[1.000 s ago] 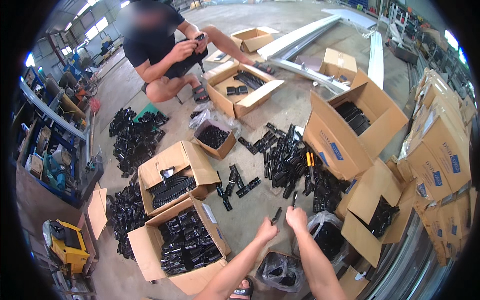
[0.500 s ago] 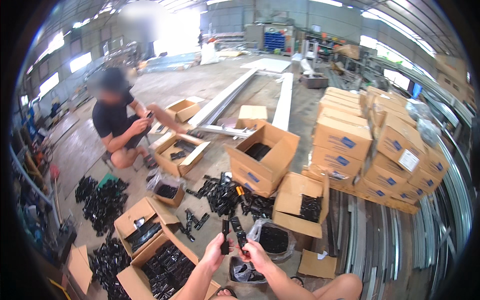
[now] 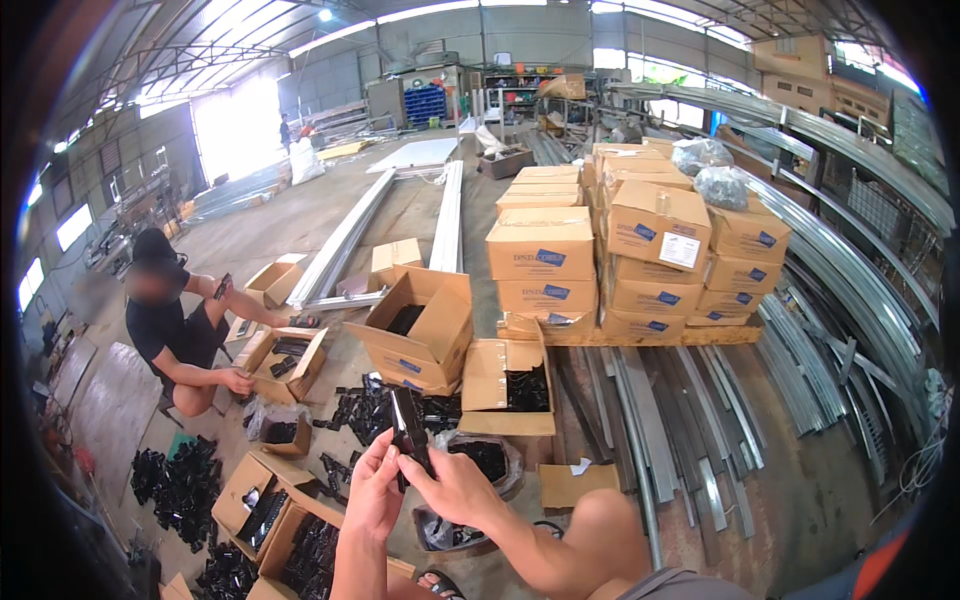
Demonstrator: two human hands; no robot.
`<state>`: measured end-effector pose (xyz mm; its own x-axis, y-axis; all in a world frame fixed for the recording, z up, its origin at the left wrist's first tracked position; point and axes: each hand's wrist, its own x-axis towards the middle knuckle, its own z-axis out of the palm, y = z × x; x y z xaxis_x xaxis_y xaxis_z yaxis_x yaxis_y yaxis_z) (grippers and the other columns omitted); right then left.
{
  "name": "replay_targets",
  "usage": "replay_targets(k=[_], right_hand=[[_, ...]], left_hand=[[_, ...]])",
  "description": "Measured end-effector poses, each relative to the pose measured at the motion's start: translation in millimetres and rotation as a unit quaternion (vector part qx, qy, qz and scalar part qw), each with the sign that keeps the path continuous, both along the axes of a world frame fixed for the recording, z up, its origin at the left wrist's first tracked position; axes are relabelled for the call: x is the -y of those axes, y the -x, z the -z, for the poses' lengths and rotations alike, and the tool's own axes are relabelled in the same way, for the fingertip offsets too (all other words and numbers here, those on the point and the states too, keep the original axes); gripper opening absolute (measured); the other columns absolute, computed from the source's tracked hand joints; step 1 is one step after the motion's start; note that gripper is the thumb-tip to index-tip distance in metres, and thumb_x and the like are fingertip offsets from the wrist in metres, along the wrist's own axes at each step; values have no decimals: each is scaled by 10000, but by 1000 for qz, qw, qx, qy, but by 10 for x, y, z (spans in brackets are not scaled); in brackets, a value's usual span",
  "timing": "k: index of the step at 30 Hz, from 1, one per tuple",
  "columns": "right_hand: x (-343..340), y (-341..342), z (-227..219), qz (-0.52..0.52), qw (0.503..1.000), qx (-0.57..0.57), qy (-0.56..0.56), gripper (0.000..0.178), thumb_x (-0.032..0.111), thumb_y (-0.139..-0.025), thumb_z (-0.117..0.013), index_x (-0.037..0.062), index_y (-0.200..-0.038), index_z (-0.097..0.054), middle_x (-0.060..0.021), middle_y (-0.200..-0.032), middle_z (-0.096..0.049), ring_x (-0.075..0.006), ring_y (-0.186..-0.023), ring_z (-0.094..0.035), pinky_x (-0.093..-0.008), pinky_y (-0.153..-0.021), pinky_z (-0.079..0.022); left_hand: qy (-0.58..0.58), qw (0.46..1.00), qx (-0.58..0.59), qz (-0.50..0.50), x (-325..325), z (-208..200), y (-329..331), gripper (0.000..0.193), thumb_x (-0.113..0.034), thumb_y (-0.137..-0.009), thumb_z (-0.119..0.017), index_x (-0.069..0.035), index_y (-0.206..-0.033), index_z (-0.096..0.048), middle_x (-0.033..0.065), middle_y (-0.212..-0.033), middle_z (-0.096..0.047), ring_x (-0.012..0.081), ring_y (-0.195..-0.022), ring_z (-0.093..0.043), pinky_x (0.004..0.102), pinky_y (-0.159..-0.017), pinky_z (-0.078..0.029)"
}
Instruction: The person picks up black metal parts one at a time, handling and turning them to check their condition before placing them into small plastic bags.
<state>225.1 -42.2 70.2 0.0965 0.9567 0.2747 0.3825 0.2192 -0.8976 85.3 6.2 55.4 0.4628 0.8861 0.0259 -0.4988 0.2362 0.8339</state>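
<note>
In front of me, low in the middle, both my hands are closed on glossy black oblong parts (image 3: 408, 418), held upright and brought together. My left hand (image 3: 375, 492) grips from the left, its fingertips against the lower end. My right hand (image 3: 455, 488) reaches in from the right, thumb pressed on the parts. Whether they are joined or only side by side I cannot tell. Just beyond lies a heap of similar black pieces (image 3: 360, 412). A clear bag of small black pieces (image 3: 485, 460) is right of my hands, and a small box with plastic lining (image 3: 440, 535) is below.
Open cartons of black parts (image 3: 250, 505) stand at lower left, near a loose black pile (image 3: 178, 485). A co-worker (image 3: 170, 325) crouches at left beside an open carton (image 3: 283, 365). Stacked cartons (image 3: 540, 245) on a pallet and long metal profiles (image 3: 640, 430) lie to the right.
The two black parts, held apart one in each hand before, are now together. My view has swung right. The co-worker's hands have separated, one lowered beside the carton.
</note>
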Motion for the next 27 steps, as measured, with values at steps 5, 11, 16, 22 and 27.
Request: replay_targets(k=[5, 11, 16, 22, 27], right_hand=[[-108, -247, -120, -19, 962, 273, 4, 528, 447, -1013, -434, -37, -1170, -574, -302, -760, -655, -469, -735, -662, -547, -641, -523], [-487, -335, -47, -105, 982, 146, 51, 565, 492, -1017, -428, -22, -1213, -557, -331, -841, -651, -513, -839, -644, -548, -702, -509], [-545, -420, 380, -117, 980, -1, 158, 360, 352, -1000, -564, 14, -1119, -597, -195, -819, -698, -320, -751, -708, -447, -652, -522], [-653, -193, 718, -152, 978, 39, 135, 466, 361, -1063, -425, -25, -891, -620, -110, -654, -599, -180, -618, -567, -351, -532, -409], [-978, -259, 982, -111, 976, 129, 134, 417, 326, -1042, -467, -42, -980, -654, -173, -822, -663, -248, -795, -632, -368, -654, -459]], left_hand=[[-1, 994, 113, -12, 16, 64, -140, 471, -116, -933, -656, -55, -1372, -493, 64, -1220, -654, 186, -1125, -628, 344, -1007, -489], [39, 990, 99, -88, -214, 96, -237, 468, -202, -943, -680, -74, -1361, -512, 49, -1266, -626, 176, -1151, -600, 355, -1009, -474], [85, 996, 2, -29, -382, 226, -158, 504, -204, -950, -680, -78, -1395, -479, 40, -1070, -678, 158, -873, -658, 302, -684, -544], [153, 987, 46, -22, -448, 812, -97, 392, -128, -972, -647, -91, -1334, -501, 44, -1226, -659, 72, -999, -604, 219, -828, -491], [210, 976, 29, -56, -648, 992, -218, 379, -282, -1021, -588, -104, -1337, -478, 53, -1374, -596, 100, -1193, -535, 273, -1001, -413]])
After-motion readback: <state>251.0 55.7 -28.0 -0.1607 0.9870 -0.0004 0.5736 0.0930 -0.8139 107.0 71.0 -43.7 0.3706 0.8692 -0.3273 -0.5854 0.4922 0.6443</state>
